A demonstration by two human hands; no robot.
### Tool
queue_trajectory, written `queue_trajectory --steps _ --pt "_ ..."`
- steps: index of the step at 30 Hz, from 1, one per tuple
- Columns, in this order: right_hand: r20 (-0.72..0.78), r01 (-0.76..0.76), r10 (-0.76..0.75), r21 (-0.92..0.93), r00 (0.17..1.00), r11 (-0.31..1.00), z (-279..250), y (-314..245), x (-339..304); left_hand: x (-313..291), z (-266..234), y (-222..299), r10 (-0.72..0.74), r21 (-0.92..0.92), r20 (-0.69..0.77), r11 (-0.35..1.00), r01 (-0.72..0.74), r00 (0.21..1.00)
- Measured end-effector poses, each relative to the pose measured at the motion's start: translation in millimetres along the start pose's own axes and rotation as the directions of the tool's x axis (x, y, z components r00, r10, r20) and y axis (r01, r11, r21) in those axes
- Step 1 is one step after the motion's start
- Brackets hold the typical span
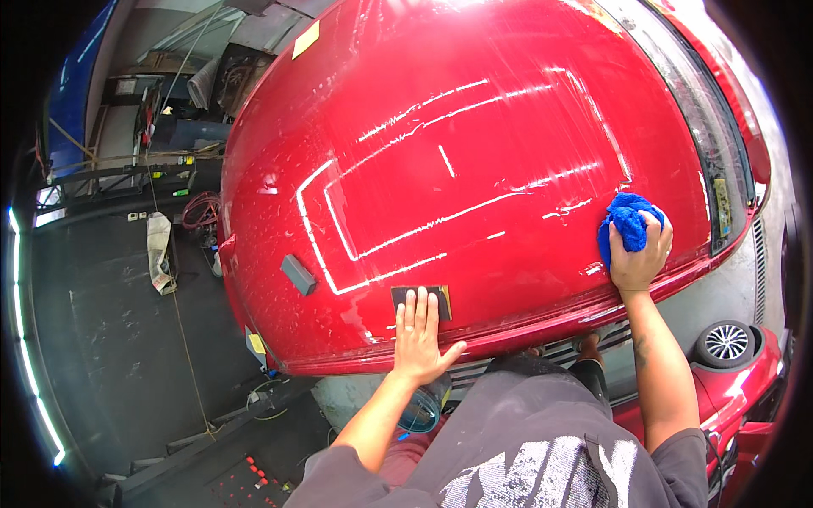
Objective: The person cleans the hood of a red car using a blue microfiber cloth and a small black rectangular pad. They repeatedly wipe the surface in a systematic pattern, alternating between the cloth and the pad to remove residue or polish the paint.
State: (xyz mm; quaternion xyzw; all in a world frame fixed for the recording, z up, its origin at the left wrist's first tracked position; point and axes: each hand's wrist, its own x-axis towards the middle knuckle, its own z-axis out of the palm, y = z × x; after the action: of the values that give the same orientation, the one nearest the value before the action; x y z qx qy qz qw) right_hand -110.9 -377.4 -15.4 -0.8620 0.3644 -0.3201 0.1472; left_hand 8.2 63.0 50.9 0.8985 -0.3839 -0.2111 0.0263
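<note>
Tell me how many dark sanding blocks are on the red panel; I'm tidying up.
2. One dark block lies free near the red panel's left edge; the other sits under the left hand. None else visible.

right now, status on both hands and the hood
Left hand flat on dark sanding pad. Right hand gripping blue cloth. Red hood wet; grey block lying loose.

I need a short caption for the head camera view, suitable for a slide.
Left hand presses a dark sanding pad on a wet red car hood; right hand grips a blue cloth.
</note>
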Motion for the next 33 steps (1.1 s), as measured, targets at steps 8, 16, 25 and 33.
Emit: queue_trajectory --steps 8,16,25,33 --pt "-0.001 0.032 -0.032 0.055 0.999 0.998 5.1 -1.9 -1.5 289.9 -142.0 -137.0 -0.063 0.109 -0.270 0.989 0.096 0.961" --pt "-0.033 -0.015 0.014 -0.028 0.999 0.999 4.5 7.5 -0.6 140.0 -43.9 2.0 0.078 0.198 -0.231 0.980 -0.032 0.970" --pt "-0.026 -0.002 0.002 -0.014 1.000 1.000 3.0 3.9 -3.1 193.9 -83.8 -23.1 0.209 0.303 -0.161 0.941 -0.154 0.964" --pt "-0.033 0.001 -0.002 -0.025 0.999 1.000 8.2 -3.9 -1.3 256.5 -92.1 -21.5 0.022 0.149 -0.291 0.989 0.023 0.956"
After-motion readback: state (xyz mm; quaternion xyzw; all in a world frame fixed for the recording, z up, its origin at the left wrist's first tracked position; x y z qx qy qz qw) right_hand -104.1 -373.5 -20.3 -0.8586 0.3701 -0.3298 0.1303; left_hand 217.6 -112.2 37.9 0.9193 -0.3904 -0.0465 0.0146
